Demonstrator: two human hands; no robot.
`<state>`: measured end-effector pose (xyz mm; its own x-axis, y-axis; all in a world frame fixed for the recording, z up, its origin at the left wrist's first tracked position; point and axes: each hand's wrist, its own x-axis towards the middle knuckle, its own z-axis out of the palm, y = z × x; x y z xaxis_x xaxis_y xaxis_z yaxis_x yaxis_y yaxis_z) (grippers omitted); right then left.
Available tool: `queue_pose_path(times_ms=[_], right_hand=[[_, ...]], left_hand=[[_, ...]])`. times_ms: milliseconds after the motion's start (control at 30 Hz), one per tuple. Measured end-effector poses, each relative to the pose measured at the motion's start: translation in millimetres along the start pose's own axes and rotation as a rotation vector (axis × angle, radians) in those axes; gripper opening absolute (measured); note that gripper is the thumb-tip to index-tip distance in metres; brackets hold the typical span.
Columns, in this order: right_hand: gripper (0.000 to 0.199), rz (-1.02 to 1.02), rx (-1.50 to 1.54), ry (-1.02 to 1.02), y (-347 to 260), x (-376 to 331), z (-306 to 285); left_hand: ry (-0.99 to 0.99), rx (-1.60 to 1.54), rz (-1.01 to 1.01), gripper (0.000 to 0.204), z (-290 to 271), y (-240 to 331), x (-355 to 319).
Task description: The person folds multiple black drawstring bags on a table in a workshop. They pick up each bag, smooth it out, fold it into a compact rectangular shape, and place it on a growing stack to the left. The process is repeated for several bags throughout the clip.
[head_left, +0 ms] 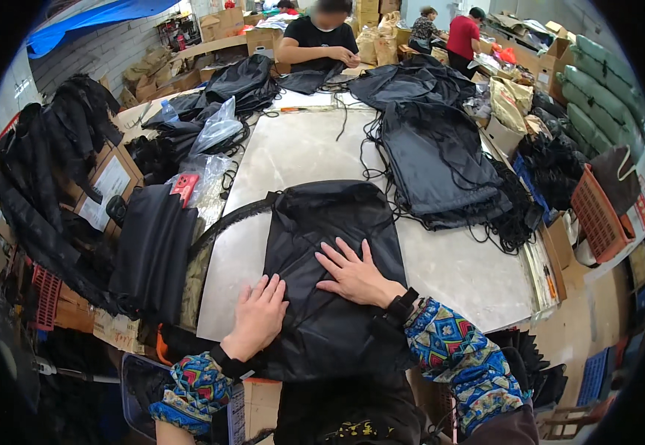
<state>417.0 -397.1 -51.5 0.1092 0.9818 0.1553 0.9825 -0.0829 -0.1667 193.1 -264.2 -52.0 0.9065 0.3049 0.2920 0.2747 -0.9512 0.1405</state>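
A black fabric bag lies flat across the near part of the pale metal tabletop. On its left edge rests my left hand, palm down with the fingers extended. My right hand presses flat on the middle of the bag, its fingers spread apart. Neither hand grips anything. From the bag's upper left corner a long black strip runs off to the left. A stack of black drawstring bags lies to the right, with loose cords trailing over the table.
Folded black fabric with a red-cased phone on it stands at the left edge. Black strips hang farther left. Across the table a person handles dark cloth. An orange basket stands at the right.
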Motion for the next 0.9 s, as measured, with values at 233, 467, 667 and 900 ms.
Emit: queue_pose_path(times_ms=[233, 467, 667, 900], right_hand=[[0.021, 0.480, 0.522, 0.619, 49.6, -8.4, -53.6], [0.032, 0.825, 0.983, 0.224, 106.3, -26.6, -40.2], [0.015, 0.932, 1.472, 0.334, 114.9, -17.6, -29.8], [0.025, 0.810, 1.311, 0.377, 115.2, -17.9, -16.7]], left_hand=[[0.093, -0.701, -0.526, 0.053, -10.2, -53.2, 33.9], [-0.304, -1.225, -0.741, 0.043, -4.6, -79.0, 103.5], [-0.122, -1.434, -0.799, 0.011, 8.1, -77.8, 100.6], [-0.047, -0.998, -0.533, 0.029, -12.3, -82.8, 93.2]])
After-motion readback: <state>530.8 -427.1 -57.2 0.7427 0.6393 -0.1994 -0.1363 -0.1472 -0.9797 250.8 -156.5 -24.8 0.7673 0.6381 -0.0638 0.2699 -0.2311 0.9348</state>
